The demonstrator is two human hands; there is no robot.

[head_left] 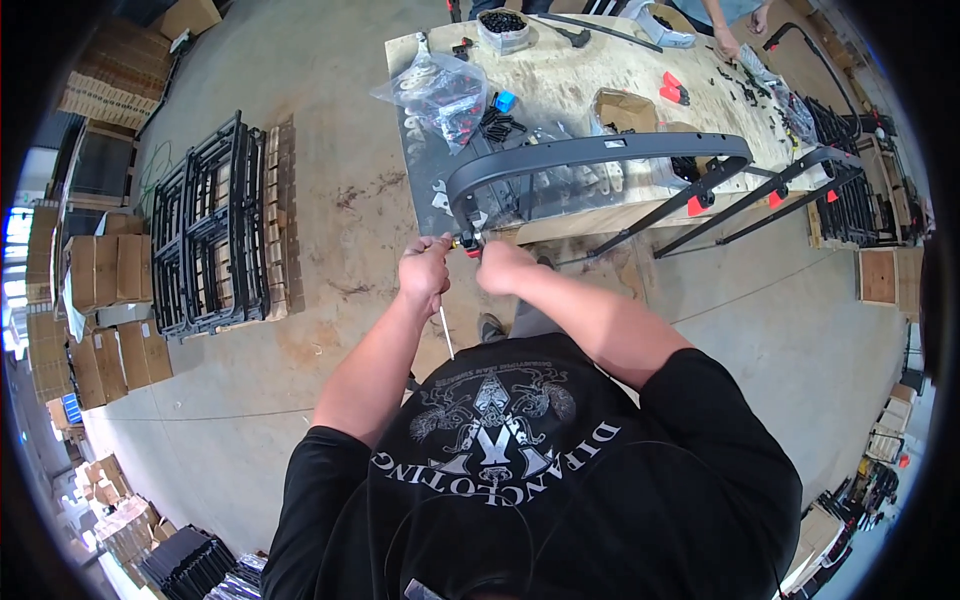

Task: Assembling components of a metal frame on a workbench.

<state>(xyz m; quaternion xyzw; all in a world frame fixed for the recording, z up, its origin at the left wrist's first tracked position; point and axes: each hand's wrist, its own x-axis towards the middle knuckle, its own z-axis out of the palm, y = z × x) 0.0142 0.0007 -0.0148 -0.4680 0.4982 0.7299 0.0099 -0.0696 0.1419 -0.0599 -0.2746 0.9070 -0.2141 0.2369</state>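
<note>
At the near edge of the table, both hands meet at the lower end of a curved black metal tube frame (590, 150). My left hand (425, 270) is closed, with its fingertips pinched beside a small red and black part (470, 246) at the tube end. What those fingers hold is too small to make out. A thin pale rod (446, 332) shows below the left hand; whether it is gripped I cannot tell. My right hand (503, 267) is closed on the other side of the red and black part. Its fingers are mostly hidden, and so is what they grip.
On the wooden table (560, 75) lie a clear plastic bag of parts (435, 95), open boxes of black pieces (625, 108), and a hammer-like tool (575, 37). A co-worker's hand (727, 45) is at the far right. Black frames (210, 225) are stacked on a pallet at left.
</note>
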